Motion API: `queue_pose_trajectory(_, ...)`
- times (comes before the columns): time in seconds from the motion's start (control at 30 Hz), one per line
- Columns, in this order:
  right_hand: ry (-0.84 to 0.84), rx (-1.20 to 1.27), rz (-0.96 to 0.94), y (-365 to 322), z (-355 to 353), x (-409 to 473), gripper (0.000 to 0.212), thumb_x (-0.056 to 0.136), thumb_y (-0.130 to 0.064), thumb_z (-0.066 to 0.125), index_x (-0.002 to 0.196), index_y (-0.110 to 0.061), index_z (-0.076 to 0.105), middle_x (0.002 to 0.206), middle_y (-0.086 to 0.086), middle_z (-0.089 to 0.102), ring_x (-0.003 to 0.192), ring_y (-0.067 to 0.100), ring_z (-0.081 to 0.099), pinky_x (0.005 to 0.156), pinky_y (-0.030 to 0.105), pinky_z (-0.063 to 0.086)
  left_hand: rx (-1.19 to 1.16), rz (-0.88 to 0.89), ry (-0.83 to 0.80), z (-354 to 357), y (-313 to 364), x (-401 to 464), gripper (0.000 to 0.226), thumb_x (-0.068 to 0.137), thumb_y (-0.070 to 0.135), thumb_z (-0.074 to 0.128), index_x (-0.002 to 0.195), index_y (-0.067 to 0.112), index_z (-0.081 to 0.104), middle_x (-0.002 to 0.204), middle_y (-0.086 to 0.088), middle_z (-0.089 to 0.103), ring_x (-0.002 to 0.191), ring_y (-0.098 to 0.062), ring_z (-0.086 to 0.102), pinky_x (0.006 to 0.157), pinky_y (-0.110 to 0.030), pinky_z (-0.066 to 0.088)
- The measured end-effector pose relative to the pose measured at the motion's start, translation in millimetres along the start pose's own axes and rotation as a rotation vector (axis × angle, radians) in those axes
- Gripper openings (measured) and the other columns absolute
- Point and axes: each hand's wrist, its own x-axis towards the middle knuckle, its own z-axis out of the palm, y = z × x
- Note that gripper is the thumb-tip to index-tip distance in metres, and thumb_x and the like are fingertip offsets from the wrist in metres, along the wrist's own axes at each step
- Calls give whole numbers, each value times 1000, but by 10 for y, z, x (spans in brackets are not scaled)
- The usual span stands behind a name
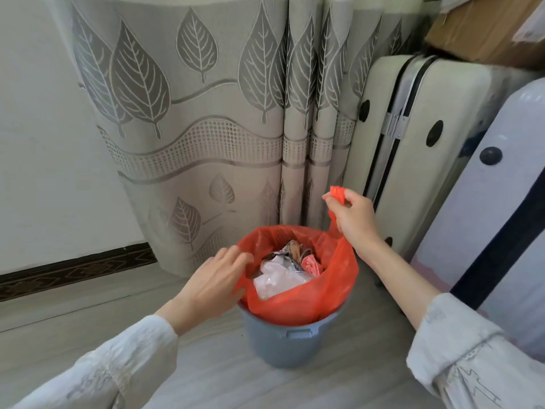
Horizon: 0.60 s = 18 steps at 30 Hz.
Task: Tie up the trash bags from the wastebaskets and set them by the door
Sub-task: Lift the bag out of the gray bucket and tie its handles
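Observation:
A red plastic trash bag (303, 302) lines a small blue-grey wastebasket (283, 340) on the floor, low in the middle of the head view. Crumpled paper and wrappers (280, 276) fill the bag. My right hand (354, 219) pinches the bag's right handle loop and holds it stretched up above the rim. My left hand (215, 278) grips the bag's left edge at the rim, fingers curled over the plastic.
A leaf-patterned grey curtain (191, 128) hangs just behind the basket. A cream suitcase (413, 143) and a pale lilac suitcase (501, 216) stand at the right, a cardboard box (486, 28) on top. White wall and dark skirting (73, 273) at left.

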Motion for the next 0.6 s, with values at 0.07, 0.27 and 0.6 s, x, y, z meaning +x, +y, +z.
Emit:
queue_pose_trajectory(0.07,-42,-206,-63,108,37,-128,17,86,-21,58,73,-11,61,60,7,55,63,21,48,65,33,39,-329,-310,-90,180,-45,-166,79,70,38,65,136,11,32,130,-9,43,122,-28,40,102,-38,38)
queue_pose_trajectory(0.27,-140,-508,-173,355,148,-473,16,86,-22,56,96,-13,66,99,7,68,98,29,59,85,45,46,-890,-786,-175,584,-35,-392,83,65,9,79,133,1,33,115,-13,61,96,-23,59,81,-24,45)
queue_pose_trajectory(0.6,-60,-63,119,-10,173,-61,15,89,-14,52,79,-12,63,68,2,60,72,22,57,74,36,47,351,-42,81,-402,-422,116,20,55,3,72,70,10,62,76,-12,56,68,-32,58,57,-35,50)
